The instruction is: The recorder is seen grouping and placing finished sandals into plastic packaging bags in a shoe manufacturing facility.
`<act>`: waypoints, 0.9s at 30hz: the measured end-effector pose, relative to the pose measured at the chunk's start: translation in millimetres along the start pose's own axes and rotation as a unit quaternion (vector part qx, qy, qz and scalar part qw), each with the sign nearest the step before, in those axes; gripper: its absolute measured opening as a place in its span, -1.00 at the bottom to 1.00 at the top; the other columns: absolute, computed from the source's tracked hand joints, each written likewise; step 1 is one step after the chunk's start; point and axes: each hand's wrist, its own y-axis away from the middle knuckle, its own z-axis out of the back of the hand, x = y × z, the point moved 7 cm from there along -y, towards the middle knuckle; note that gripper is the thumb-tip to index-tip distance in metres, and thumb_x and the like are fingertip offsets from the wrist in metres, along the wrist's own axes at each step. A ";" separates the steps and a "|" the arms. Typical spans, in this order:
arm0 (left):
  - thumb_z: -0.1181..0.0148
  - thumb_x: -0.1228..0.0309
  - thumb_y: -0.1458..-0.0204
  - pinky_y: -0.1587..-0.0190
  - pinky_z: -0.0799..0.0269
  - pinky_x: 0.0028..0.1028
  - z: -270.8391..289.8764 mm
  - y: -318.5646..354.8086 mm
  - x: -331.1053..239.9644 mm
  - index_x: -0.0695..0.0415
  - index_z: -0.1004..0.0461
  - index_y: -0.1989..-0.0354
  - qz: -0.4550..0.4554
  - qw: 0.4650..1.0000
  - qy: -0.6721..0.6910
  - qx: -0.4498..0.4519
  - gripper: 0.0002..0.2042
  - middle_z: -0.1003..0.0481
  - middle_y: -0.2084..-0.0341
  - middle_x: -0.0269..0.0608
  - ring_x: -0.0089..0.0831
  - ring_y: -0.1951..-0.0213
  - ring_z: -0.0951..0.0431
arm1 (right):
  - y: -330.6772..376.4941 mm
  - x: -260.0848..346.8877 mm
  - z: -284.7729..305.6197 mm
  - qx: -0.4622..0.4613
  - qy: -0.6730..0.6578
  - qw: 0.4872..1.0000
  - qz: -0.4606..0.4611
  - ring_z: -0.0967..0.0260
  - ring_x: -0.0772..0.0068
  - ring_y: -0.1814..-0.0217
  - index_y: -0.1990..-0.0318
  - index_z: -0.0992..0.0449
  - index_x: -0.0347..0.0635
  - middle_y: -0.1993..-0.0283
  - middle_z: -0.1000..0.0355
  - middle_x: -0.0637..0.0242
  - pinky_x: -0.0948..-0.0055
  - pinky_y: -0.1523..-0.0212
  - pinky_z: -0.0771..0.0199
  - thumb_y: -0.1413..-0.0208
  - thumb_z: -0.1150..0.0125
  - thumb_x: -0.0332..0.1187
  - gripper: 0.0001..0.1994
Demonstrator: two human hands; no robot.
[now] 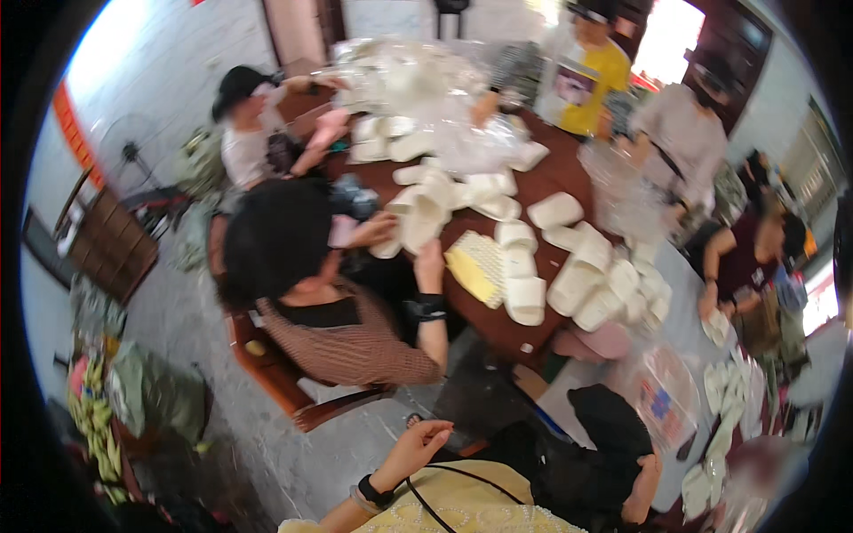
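My left hand (421,447) is raised in front of my yellow top (462,502), with a black watch (375,491) on the wrist. It looks empty, its fingers loosely bent and not touching anything. Below it is the grey floor; the table with the white slippers lies farther off. My right hand is out of sight. At the table's near left, a person in a brown knit top (355,342) holds a white slipper (421,222) in both hands. A yellow-and-white textured sheet (477,268) lies beside several more slippers (524,300).
Clear plastic bags (400,75) cover the far end of the brown table (502,342). Several people stand or sit around it. Close on my right is a person in a black cap (609,422), beside a printed clear bag (656,397). A green sack (158,391) rests on the floor at left.
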 end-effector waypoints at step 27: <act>-0.08 0.51 0.11 0.32 -0.28 -0.58 231.1 238.2 111.1 0.35 -0.43 0.29 0.053 0.686 0.196 -0.699 -0.79 -0.48 0.44 -0.33 -0.63 0.39 -0.37 | 385.4 119.7 -507.3 0.874 -0.003 0.371 -0.315 -0.33 0.42 0.16 -0.04 -0.23 -0.39 0.10 -0.36 0.25 0.51 0.09 -0.33 0.09 0.20 -0.46 -0.55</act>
